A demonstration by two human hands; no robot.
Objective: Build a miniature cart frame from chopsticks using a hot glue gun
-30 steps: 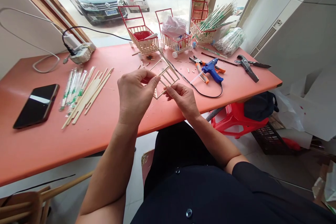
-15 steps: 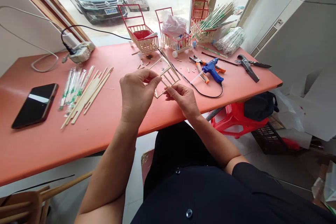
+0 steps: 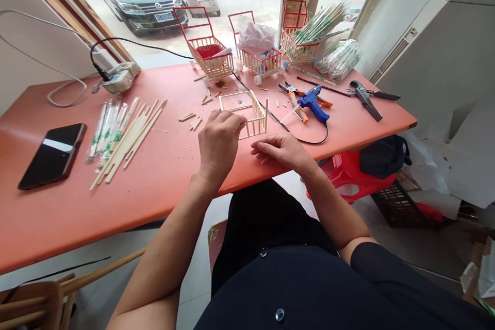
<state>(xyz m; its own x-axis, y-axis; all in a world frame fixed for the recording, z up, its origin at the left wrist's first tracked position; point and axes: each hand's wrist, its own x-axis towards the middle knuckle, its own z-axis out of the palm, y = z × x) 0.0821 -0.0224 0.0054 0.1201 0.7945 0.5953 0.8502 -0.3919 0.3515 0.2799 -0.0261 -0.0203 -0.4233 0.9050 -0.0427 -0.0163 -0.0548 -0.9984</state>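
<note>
A small open box frame of glued wooden sticks (image 3: 253, 111) stands on the orange table (image 3: 154, 185). My left hand (image 3: 219, 145) is at its near left corner, fingers curled over the frame's near side. To the right, my right hand (image 3: 284, 152) lies flat on the table near the front edge, fingers stretched out and holding nothing, just short of the frame. A few short cut stick pieces (image 3: 191, 117) lie left of the frame.
A blue glue gun (image 3: 314, 103) with its black cord and orange-handled cutters (image 3: 296, 94) lie right of the frame, pliers (image 3: 367, 95) farther right. Three stick carts (image 3: 211, 56) stand at the back. Chopsticks (image 3: 124, 134) and a phone (image 3: 52, 154) lie left. A red stool (image 3: 348, 175) stands beneath.
The stick frame, held up in both hands before, now stands on the table. My right hand has let go and dropped flat onto the table; my left hand has lowered with the frame.
</note>
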